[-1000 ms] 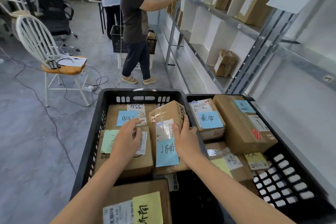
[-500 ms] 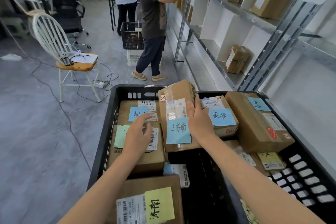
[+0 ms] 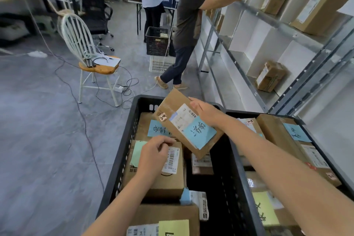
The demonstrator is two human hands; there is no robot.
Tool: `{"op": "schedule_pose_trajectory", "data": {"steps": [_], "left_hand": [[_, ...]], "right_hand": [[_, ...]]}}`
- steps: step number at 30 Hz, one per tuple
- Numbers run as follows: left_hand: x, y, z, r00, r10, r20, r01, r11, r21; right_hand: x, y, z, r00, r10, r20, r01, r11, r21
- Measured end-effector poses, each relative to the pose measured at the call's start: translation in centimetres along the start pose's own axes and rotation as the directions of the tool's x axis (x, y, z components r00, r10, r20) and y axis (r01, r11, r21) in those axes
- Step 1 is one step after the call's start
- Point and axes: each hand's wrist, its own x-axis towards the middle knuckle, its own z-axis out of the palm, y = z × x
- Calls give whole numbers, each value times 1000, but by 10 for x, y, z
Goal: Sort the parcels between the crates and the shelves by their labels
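Head view — right hand [image 3: 206, 114] grips tilted parcel [image 3: 172, 106].

Brown parcel [image 3: 178, 119], blue label [image 3: 202, 132]

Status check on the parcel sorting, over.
Right hand grips blue-noted parcel, held above left crate. Left hand rests on green-noted parcel. Person at shelves ahead.

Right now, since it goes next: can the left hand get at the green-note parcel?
Likely yes: the left hand rests on top of the green-note parcel, with nothing lying on it.
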Motion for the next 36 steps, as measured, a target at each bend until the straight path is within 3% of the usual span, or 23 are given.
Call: {"op": "schedule_pose_trajectory", "data": {"steps": [4,8,14,18,22,24,27,29,31,33,36], "left_hand": [[3,1,-3,999,-22,-44,19,998,-61],[5,2,-4,998,-45,-44,42,997,-58],[6,-4,-4,992,-5,-129,-3,998,-62],[7,-4,-4,989,-1,-148,-11,997,-82],[10,-5,-5,990,25,-141,-34,998,-62],[9,-3,-5,991,29,-131,-36,998,-46],[7,2,-8,988,80,-132,-84,996,-29],[12,6,-12,967,212,-138,-205,977,64],[21,7,-16,942,313,-121,-283,934,217],[28,4,-17,947,310,-88,-258,894,367],[26,-9,-14,963,269,0,-230,825,515]], "right_hand": [[26,-25,-3,975,-97,199,110,992,-57],[47,-47,0,925,-104,365,162,978,-134],[67,-67,24,888,-156,433,271,938,-217],[67,-59,56,906,-223,361,290,946,-144],[55,-51,69,945,-315,85,311,949,54],[42,-39,71,955,-257,-145,276,952,135],[18,-11,65,908,-1,-419,92,976,197],[4,2,55,894,150,-422,-46,968,247],[-8,3,49,922,239,-306,-165,954,249],[-23,-1,52,953,223,-205,-182,963,201],[-42,-2,62,985,126,-115,-87,950,299]]}}
